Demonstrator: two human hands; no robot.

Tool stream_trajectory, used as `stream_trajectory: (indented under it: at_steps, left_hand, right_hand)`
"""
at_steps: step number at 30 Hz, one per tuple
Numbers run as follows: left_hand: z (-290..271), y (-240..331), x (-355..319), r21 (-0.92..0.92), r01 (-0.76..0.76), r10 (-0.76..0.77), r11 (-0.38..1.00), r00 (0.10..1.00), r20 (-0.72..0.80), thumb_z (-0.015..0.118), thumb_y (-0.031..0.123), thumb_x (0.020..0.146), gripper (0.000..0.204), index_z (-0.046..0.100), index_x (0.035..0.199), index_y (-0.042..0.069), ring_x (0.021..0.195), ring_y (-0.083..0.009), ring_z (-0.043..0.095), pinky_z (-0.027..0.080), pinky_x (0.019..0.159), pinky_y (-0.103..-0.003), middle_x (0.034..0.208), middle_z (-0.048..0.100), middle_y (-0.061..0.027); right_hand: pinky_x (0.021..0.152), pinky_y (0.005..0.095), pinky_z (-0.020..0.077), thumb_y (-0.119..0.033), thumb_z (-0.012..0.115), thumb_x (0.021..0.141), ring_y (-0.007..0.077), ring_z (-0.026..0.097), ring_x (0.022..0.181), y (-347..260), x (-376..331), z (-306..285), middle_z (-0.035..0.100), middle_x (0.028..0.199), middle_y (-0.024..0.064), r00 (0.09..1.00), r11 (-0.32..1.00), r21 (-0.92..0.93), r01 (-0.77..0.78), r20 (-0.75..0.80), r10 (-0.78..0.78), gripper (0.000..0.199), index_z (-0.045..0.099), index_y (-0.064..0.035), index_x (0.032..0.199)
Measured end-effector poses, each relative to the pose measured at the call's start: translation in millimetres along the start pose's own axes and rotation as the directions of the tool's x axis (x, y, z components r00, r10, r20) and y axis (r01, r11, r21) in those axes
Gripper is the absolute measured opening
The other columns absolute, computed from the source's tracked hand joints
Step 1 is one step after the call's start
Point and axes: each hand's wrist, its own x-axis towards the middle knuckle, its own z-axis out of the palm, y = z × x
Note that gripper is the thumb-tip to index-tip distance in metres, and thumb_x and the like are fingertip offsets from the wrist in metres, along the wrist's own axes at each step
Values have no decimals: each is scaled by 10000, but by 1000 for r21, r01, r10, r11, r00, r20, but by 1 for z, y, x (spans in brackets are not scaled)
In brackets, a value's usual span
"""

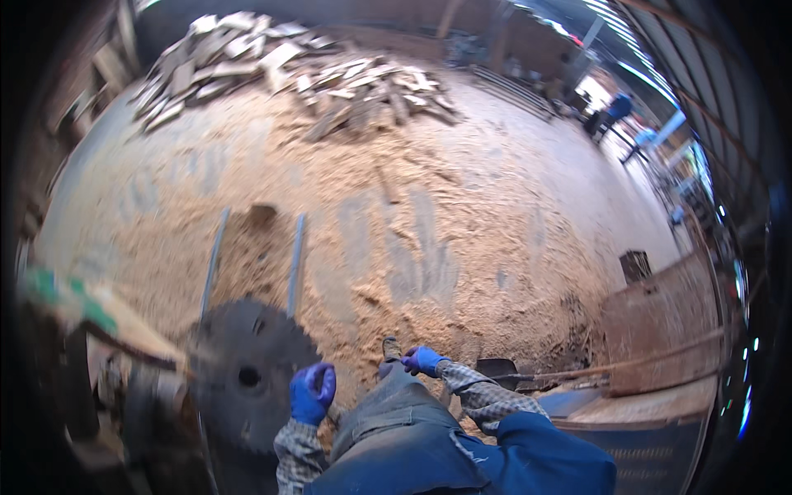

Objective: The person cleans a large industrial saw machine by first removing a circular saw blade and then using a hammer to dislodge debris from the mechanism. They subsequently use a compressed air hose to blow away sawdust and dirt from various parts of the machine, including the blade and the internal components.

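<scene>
My left hand [313, 393], in a blue and purple glove, is raised just right of a large dark circular saw blade [276, 346]. Its fingers curl in, and nothing shows in them. My right hand [424, 361], gloved alike, hovers in front of my thigh, left of a shovel [497, 371]. Those fingers are bent together; whether they hold anything is hidden. Neither hand visibly touches the blade or the shovel. One shoe [391, 349] shows between my hands on the sawdust.
Two metal rails [295, 264] run away beyond the blade. Sawdust [470, 247] covers much of the floor. Split wood [223, 62] is heaped at the back. A rusty metal panel [664, 313] stands at right, and a person [610, 111] is far right.
</scene>
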Motion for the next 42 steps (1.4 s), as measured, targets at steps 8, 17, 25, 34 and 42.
stream_trajectory:
  at_steps: [8,17,25,34,42]
  left_hand:
    - [77,22,83,-285,410,-275,867,868,413,634,338,980,395,677,1181,1,776,-125,595,503,692,-309,926,693,-70]
    - [198,52,268,-136,472,-404,871,845,352,607,275,985,291,705,1049,8,855,-204,659,541,814,-339,917,710,-108]
    - [245,15,406,-457,542,-462,705,840,284,688,150,936,199,692,1076,8,875,-229,661,566,814,-375,990,696,-125]
    - [238,-52,621,-520,685,-490,509,728,479,613,269,986,296,655,1157,31,838,-283,686,607,747,-421,977,695,-149]
    - [185,-128,819,-584,657,-546,477,742,389,345,617,1016,750,676,764,-7,657,-336,668,604,680,-477,728,681,-178]
  right_hand:
    - [648,380,578,-413,585,963,219,731,705,51,57,-133,764,924,89,992,990,65,-127,-7,128,440,732,0,1000]
    - [624,396,541,-399,567,949,240,722,778,10,153,-311,746,1047,125,985,941,294,-165,96,143,425,682,-41,1149]
    - [527,331,414,-341,556,958,143,528,624,-125,248,-405,600,800,22,861,697,643,318,112,-496,208,599,-146,901]
    - [544,370,484,-439,608,913,212,677,733,-252,315,-482,730,1007,102,999,746,665,-34,20,28,399,668,-83,1082]
    - [569,389,584,-330,643,933,249,717,696,-249,414,-559,727,865,153,959,967,182,-178,-189,212,346,683,-37,1112]
